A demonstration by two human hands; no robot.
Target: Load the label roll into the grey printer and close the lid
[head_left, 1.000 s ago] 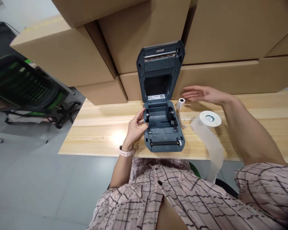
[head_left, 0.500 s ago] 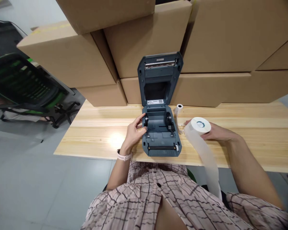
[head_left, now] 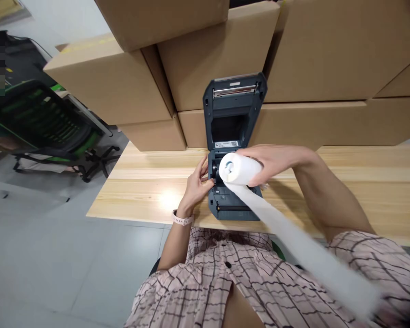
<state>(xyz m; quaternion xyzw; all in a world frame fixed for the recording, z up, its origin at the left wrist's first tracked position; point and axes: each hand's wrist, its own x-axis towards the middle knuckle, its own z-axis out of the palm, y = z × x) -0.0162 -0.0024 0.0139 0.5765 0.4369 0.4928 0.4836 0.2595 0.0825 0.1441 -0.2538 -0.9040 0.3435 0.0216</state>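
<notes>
A dark grey label printer (head_left: 233, 208) stands open on the wooden table (head_left: 143, 191), its lid raised against the boxes. My right hand (head_left: 269, 160) is closed round a white paper roll (head_left: 239, 168) and holds it on its side just above the printer's roll bay. A long strip of paper (head_left: 294, 241) trails from the roll toward my lap. My left hand (head_left: 197, 184) has its fingers curled on the printer's left side, by the left roll holder. The small empty core seen earlier is hidden behind my right hand.
Large cardboard boxes (head_left: 310, 59) are stacked along the back of the table, right behind the printer's lid. A black and green office chair (head_left: 44, 127) stands on the grey floor to the left. The table's front edge is close to my body.
My right hand took hold of the paper roll on the table at the right, lifted it and carried it left over the printer's bay. The left hand stayed on the printer's left side.
</notes>
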